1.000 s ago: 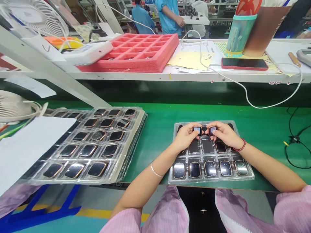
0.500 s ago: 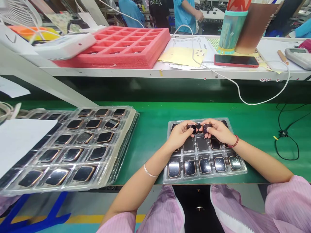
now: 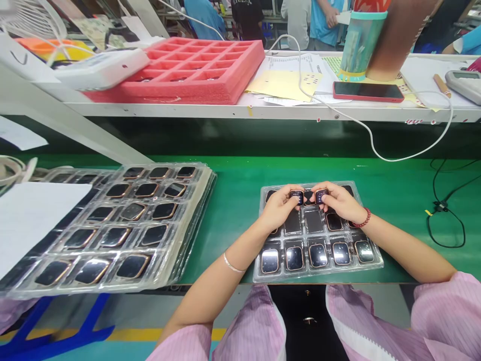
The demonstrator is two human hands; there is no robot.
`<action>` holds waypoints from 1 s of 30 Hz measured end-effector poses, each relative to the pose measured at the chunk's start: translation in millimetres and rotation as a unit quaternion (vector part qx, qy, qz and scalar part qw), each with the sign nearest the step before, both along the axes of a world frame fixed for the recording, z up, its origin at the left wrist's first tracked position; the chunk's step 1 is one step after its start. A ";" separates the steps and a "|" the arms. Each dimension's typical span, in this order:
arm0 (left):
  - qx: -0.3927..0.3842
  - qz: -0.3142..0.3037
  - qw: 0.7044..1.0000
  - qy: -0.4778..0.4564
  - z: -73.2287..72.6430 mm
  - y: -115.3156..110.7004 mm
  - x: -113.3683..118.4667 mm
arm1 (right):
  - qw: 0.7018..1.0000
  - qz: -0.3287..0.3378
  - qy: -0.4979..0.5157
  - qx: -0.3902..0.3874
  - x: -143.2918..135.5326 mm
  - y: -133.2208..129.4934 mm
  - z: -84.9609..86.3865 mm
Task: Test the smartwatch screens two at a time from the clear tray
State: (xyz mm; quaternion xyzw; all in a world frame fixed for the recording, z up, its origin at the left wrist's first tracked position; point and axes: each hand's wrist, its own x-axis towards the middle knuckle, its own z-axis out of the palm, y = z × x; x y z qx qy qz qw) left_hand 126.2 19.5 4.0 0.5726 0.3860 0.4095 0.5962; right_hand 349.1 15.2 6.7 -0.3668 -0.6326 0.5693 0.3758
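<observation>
My left hand (image 3: 281, 209) is closed on a smartwatch body (image 3: 296, 196) with a gold-coloured rim, the thumb lying over its screen. A second smartwatch body (image 3: 320, 194) is pinched in my right hand (image 3: 339, 203), its thumb also at the glass. Small light marks show on both screens. The two watches are held apart, side by side, above the far part of a clear plastic tray (image 3: 319, 276). Watch bodies fill the tray's near row, among them a watch (image 3: 317, 255) reflecting light. Two pockets in the middle row, including a bare pocket (image 3: 313, 221), hold no watch.
To the left, stacked clear trays (image 3: 150, 250) hold more watches, partly covered by white paper (image 3: 41, 215). A shelf above carries a pink foam tray (image 3: 188, 93), a phone (image 3: 368, 92), a cup (image 3: 363, 45) and papers. A white cable (image 3: 370, 135) droops off it; black cables (image 3: 441, 205) lie right.
Both watch screens, dark before, now show light marks. My hands stay almost in place over the tray. In the background, a person in blue has shifted to the right.
</observation>
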 end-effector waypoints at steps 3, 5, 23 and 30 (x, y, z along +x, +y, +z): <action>-0.016 0.005 1.000 0.011 0.4 0.8 -1.3 | 1.000 0.003 -0.002 0.025 -0.6 -0.9 0.8; -0.018 0.010 1.000 0.006 0.9 0.9 -1.3 | 1.000 0.012 -0.002 0.027 -0.7 -1.2 1.3; -0.029 0.014 0.999 -0.003 -2.1 1.9 -2.8 | 1.000 0.004 0.010 -0.018 1.9 -0.1 -1.6; -0.012 0.005 1.000 -0.002 -2.0 1.7 -2.7 | 1.000 0.000 0.009 -0.023 1.1 -0.2 0.6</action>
